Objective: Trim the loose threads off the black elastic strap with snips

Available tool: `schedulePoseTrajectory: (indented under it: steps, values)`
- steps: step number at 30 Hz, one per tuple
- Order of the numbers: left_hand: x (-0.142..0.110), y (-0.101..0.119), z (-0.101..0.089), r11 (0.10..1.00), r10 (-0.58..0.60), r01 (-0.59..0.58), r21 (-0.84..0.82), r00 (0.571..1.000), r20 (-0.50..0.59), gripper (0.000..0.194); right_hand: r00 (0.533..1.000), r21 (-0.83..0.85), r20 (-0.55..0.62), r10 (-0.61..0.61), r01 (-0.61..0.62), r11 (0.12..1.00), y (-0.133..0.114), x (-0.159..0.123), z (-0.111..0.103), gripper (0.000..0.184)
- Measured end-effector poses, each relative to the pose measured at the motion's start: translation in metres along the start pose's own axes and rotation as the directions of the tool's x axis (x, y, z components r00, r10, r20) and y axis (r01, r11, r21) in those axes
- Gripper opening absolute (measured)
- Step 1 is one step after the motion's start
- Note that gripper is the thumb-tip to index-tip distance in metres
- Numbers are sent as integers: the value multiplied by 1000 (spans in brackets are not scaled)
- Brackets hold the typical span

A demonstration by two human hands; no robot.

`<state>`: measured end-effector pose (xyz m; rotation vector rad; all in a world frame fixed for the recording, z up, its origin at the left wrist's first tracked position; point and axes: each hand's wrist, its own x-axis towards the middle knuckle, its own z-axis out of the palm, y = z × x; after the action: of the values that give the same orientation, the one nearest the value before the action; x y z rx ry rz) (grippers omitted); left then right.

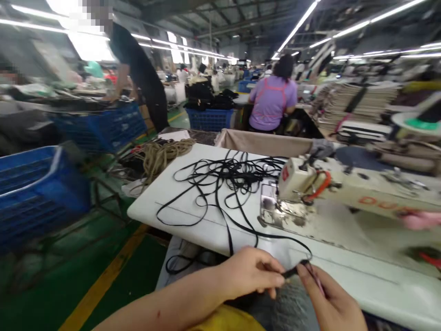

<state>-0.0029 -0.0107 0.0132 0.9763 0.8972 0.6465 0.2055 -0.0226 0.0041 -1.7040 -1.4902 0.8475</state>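
Observation:
Black narrow tape (237,172) lies in a loose tangle on the white sewing table, and a strand of it runs down to my hands. My left hand (253,273) pinches the tape between thumb and fingers, just over my lap. Close beside it, my right hand (327,294) is closed on the same tape, thumb on top. A thin pinkish item shows in the right hand, too small to make out. A short taut length of tape spans the gap between both hands. Another loop hangs off the table's front edge onto my lap.
An industrial sewing machine (330,184) stands on the right of the white table (182,225). Tan cords (161,158) are heaped behind the table's left corner. Blue crates (34,193) stand at left. A co-worker in purple (272,99) sits ahead; another person (138,69) leans at left.

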Motion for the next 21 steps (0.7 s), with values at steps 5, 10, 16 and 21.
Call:
schedulePoseTrajectory:
  steps: [5, 10, 16, 21]
  values:
    - [-4, 9, 2, 999, 29, -29, 32, 1000, 5, 44, 1000, 174, 28, -3, -2, 985, -19, 0, 2, 44]
    - [-1, 4, 4, 995, 25, -20, 98, 998, -50, 41, 999, 126, -31, -38, 42, 991, -20, -8, -4, 41]
    - [5, 0, 5, 982, 34, -25, 189, 998, -47, 40, 957, -40, -19, -289, 288, 957, -19, -19, -15, 20]
    - [4, 3, 10, 956, 118, -107, 273, 993, -23, 25, 811, -251, 168, -561, 586, 771, -22, -18, -18, 33]
